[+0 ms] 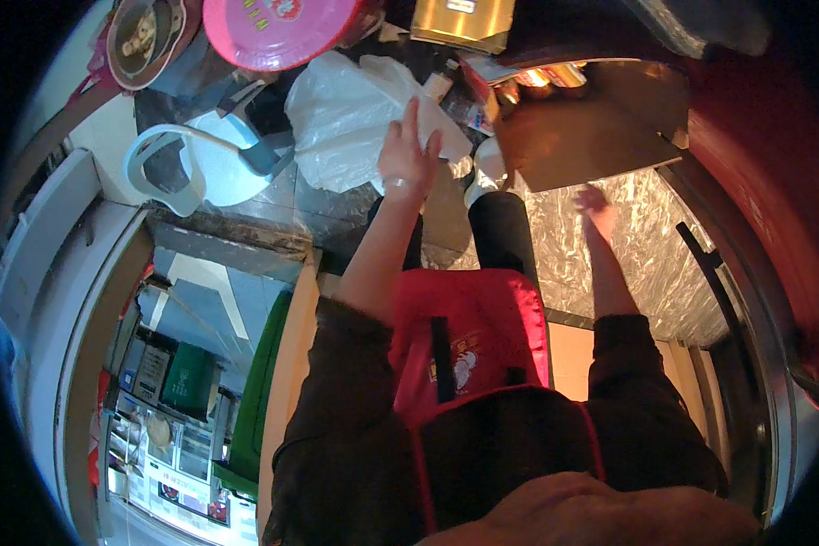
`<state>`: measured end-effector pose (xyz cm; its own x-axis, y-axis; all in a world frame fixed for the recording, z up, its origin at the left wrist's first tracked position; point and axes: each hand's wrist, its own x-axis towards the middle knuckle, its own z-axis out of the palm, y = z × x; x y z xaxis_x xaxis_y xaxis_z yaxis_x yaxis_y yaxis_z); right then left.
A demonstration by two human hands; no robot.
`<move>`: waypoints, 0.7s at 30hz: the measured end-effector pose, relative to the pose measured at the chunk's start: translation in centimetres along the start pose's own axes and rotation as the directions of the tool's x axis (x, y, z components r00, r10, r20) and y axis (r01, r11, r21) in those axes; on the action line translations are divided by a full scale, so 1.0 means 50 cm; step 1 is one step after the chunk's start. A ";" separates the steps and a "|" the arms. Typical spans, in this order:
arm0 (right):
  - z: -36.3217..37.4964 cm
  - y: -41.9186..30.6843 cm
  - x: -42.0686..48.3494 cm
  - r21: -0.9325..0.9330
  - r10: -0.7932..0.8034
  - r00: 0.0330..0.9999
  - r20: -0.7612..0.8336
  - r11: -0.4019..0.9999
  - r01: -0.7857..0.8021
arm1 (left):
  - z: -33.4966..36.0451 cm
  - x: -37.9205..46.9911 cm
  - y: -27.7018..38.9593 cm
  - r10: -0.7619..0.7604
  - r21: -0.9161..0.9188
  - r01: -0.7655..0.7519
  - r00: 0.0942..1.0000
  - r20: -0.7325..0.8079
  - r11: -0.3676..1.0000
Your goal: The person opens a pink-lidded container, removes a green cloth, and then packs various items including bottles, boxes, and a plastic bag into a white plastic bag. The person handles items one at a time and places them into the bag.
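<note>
My left hand (410, 157) is stretched forward with its fingers apart, over the right part of a crumpled white plastic bag (341, 123) on the dark tiled floor. Whether it touches the bag cannot be told. My right hand (596, 208), somewhat blurred, hangs near the front edge of an open cardboard box (587, 143); no object shows in it, and its finger pose is unclear. Small packages, lit orange, lie at the box's far side. Between the bag and the box stands a bottle with a pale label (438, 83).
A white and pale blue plastic item with a looped handle (198, 164) lies left of the bag. Beyond are a pink round lid (280, 27), a gold tin (463, 24) and a pan holding food (140, 41). A doorway with a wooden frame (290, 382) opens at left.
</note>
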<state>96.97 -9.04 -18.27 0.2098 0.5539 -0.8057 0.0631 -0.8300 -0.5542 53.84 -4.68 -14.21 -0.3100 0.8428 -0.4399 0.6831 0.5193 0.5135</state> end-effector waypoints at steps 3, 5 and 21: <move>0.166 0.060 -0.108 -0.471 -0.092 0.956 0.277 0.854 0.219 | 0.014 0.074 0.018 -0.145 0.197 0.101 0.964 0.223 0.975; 0.285 0.049 -0.168 -0.502 -0.084 0.890 0.449 0.800 0.328 | 0.010 0.076 -0.008 -0.171 0.217 0.120 0.956 0.237 0.969; 0.692 -0.340 -0.335 -0.203 -0.601 0.407 0.688 0.379 0.903 | -0.401 -0.164 -0.188 -0.303 -0.508 0.120 0.907 -0.294 0.853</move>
<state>58.65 -1.95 -2.59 -0.6234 0.7695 -0.1385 0.4111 0.1719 -0.8953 36.70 -13.65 -0.68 -0.6822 0.6486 -0.3375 0.2093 0.6155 0.7598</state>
